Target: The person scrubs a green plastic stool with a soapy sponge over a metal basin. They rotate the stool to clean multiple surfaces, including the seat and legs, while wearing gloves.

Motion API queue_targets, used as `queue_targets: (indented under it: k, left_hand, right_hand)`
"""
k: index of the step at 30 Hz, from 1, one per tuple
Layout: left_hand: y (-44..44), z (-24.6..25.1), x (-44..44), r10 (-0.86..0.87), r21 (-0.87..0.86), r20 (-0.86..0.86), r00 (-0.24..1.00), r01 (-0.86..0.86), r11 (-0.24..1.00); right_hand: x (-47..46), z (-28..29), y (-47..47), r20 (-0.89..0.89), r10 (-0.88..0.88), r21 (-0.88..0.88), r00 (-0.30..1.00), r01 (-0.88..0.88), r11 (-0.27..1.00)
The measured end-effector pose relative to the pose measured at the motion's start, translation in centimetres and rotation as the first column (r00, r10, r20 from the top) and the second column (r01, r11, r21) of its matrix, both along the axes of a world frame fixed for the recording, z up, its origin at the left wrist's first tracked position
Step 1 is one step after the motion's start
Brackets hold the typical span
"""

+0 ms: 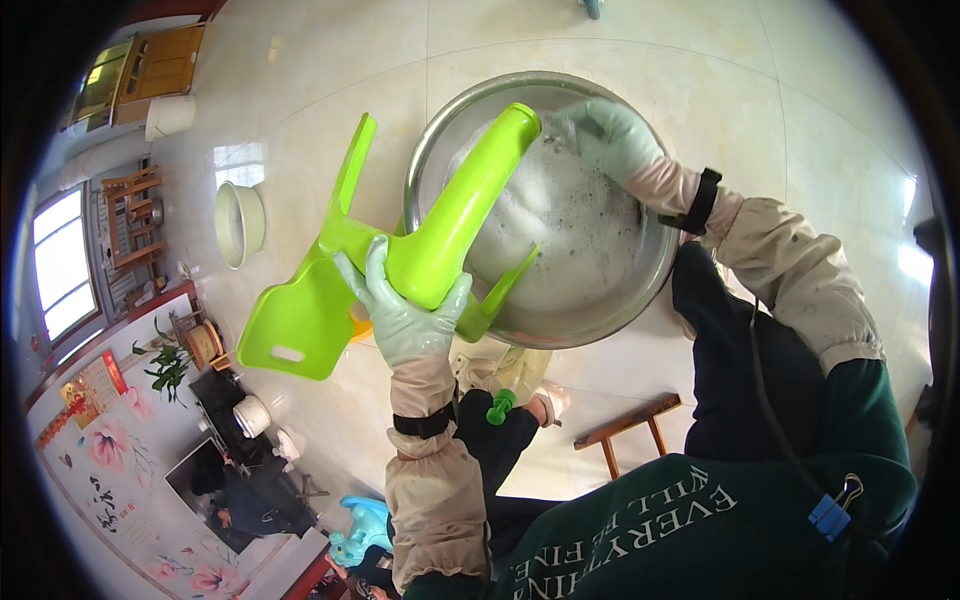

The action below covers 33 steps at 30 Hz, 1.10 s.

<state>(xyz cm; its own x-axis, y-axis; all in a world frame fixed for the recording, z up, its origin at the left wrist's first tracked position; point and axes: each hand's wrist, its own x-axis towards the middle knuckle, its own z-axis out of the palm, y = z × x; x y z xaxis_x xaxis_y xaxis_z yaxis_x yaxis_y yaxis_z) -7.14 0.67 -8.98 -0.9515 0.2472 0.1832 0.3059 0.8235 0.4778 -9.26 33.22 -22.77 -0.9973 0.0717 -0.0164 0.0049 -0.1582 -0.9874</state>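
My left hand (416, 315), in a pale rubber glove, grips a bright green plastic chair (450, 225) from below. It looks like a small child's chair with legs and a backrest that has a slot in it. The chair is tilted over the left side of a large round metal basin (667, 292) of foamy, greyish water (570, 225). My right hand (611, 139), gloved and blurred, is at the basin's upper right, over the suds near the chair's tubular end. Whether its fingers hold anything is unclear.
A pale plastic tub (240, 225) stands on the tiled floor to the left. A clear bottle with a green cap (501, 405) is near my feet, and a wooden stool (630, 431) is below the basin. Another person (262, 502) is at the lower left, near a turquoise toy (360, 529).
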Motion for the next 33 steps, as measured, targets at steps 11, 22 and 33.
queue_targets:
  k: [11, 22, 33]
  left_hand:
    - [-0.5, -0.1, 0.1, -0.004, -0.048, -0.038, 0.999, 0.002, 0.999]
    - [-0.6, -0.9, 0.2, -0.026, -0.044, -0.057, 0.998, 0.023, 0.999]
    - [-1.2, -0.9, -0.1, -0.071, -0.056, -0.072, 0.995, 0.067, 0.996]
  right_hand:
    - [-10.1, 3.2, -1.9, 0.063, 0.273, 0.69, 0.96, -0.24, 0.683]
    - [-6.2, 3.9, -6.9, -0.308, 0.408, 0.873, 0.859, 0.084, 0.481]
    - [-2.5, 3.9, -6.6, -0.507, 0.428, 0.846, 0.749, 0.335, 0.416]
